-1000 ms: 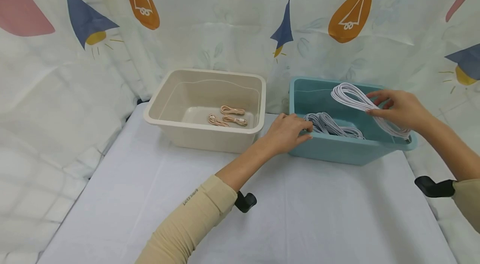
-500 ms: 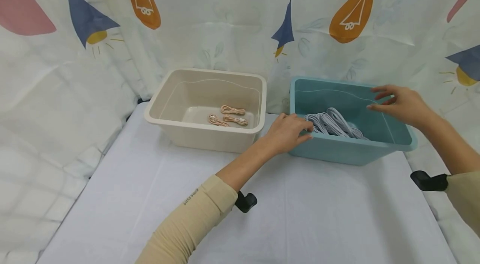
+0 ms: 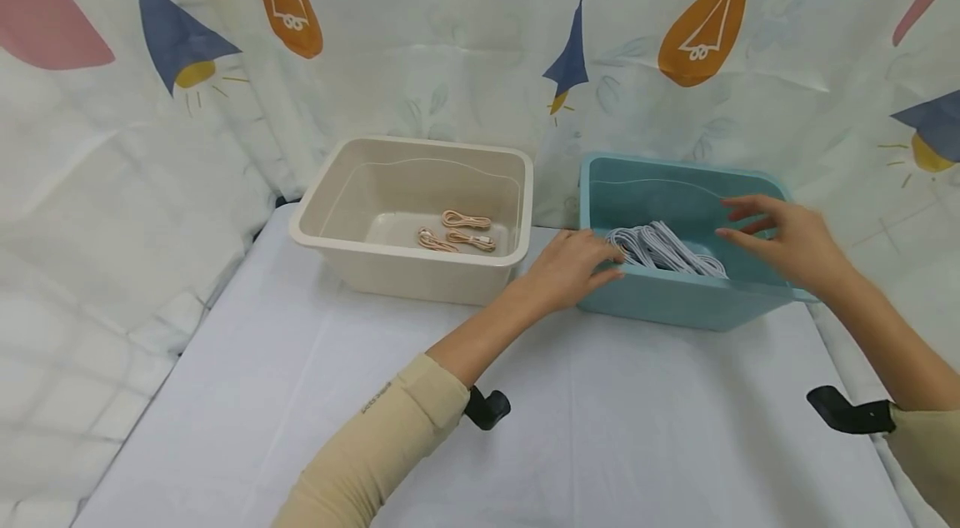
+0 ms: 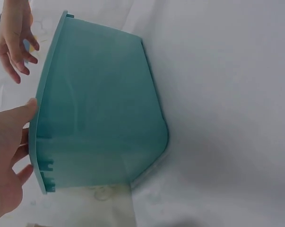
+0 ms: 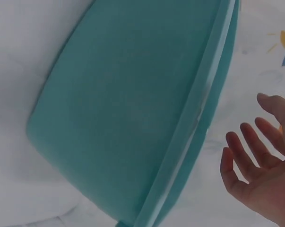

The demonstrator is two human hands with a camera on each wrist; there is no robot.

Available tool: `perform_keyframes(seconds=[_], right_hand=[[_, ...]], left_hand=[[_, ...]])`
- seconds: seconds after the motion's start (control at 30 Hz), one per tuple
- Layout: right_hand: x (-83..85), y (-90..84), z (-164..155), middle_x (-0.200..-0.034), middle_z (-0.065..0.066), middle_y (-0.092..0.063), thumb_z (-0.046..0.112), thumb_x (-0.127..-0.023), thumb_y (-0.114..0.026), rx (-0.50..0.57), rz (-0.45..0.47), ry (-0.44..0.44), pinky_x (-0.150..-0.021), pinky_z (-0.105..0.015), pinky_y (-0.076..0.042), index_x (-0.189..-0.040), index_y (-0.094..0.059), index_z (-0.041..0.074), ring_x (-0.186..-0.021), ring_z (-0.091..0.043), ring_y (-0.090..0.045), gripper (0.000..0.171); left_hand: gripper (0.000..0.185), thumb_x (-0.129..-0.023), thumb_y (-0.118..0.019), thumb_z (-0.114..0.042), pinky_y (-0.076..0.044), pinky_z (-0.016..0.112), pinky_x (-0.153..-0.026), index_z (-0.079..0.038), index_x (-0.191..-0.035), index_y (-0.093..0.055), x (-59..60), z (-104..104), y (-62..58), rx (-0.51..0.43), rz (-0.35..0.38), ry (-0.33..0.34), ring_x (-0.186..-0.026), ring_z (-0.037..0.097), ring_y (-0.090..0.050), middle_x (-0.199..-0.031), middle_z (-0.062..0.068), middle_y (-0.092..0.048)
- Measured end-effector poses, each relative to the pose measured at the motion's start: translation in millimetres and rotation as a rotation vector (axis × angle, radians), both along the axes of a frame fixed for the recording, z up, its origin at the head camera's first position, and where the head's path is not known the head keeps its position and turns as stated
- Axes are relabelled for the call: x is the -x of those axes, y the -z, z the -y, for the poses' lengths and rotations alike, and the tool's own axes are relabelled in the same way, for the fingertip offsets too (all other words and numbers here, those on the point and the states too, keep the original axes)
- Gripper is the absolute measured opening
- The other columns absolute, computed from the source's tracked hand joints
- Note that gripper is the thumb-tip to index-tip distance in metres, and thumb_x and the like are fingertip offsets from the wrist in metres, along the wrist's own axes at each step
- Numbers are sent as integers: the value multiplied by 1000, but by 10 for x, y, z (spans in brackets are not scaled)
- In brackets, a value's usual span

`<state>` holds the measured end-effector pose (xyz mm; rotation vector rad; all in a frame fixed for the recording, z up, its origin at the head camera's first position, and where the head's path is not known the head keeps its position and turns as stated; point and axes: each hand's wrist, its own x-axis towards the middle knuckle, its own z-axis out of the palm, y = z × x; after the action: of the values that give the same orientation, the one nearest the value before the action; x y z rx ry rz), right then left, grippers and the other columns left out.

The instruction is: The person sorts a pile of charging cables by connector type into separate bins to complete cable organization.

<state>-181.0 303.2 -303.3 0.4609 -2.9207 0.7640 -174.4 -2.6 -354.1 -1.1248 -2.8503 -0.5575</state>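
My left hand (image 3: pixel 572 266) holds the front left rim of the teal plastic bin (image 3: pixel 660 301). In the left wrist view the thumb (image 4: pixel 26 111) lies at the rim, with fingers bent over it. Bundled white cables (image 3: pixel 663 249) lie coiled together inside the bin, toward its left end. My right hand (image 3: pixel 795 245) hovers over the bin's right end with nothing in it. Its fingers (image 5: pixel 244 149) are spread and slightly bent in the right wrist view, apart from the rim.
Left of the teal bin stands a beige bin (image 3: pixel 412 257) with 3 small bundles of peach-coloured cable (image 3: pixel 465 219) in it. Both rest on a white-covered table (image 3: pixel 570 428). A printed curtain (image 3: pixel 480 62) hangs close behind.
My right hand has let go of a white cable coil, which dropped onto the others in the teal bin. The empty hand then moved slightly left and down. My left hand stayed at the rim.
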Motion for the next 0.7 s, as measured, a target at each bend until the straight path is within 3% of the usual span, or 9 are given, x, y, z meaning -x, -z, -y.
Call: perform_keyframes(seconds=[0.1,0.17,0.37,0.7], right_hand=[[-94,40,42,-126,-31,-67,14,-101,-74,39,-27,-6,-66,-2,-41,-140,-61,-5,-87,19,-56,45],[-152,69,75,-124,-30,-67,12,-101,-73,65,-41,-13,-69,-1,-41,-140,-61,-5,-86,30,-44,45],[-284,158,159,-120,-29,-68,7,-99,-74,90,-101,-24,-77,4,-37,-139,-62,-5,-91,29,-45,43],[-367,226,189,-123,-29,-69,8,-98,-75,79,-134,-5,-78,3,-35,-139,-63,-3,-98,30,-40,44]], left_hand=[[37,-107,-64,-33,-44,32,-115,-16,-139,-70,9,56,-7,-32,31,25,-134,17,-62,-138,-2,-71],[40,-108,-63,-33,-41,33,-119,-15,-144,-67,11,112,-25,-45,44,21,-142,20,-55,-145,0,-67],[48,-108,-61,-35,-34,41,-125,-12,-150,-60,35,358,-102,-73,-32,-56,-151,28,-47,-155,7,-58],[55,-110,-56,-42,-31,48,-126,-11,-155,-54,68,838,-198,-17,-172,-267,-151,29,-45,-158,8,-54]])
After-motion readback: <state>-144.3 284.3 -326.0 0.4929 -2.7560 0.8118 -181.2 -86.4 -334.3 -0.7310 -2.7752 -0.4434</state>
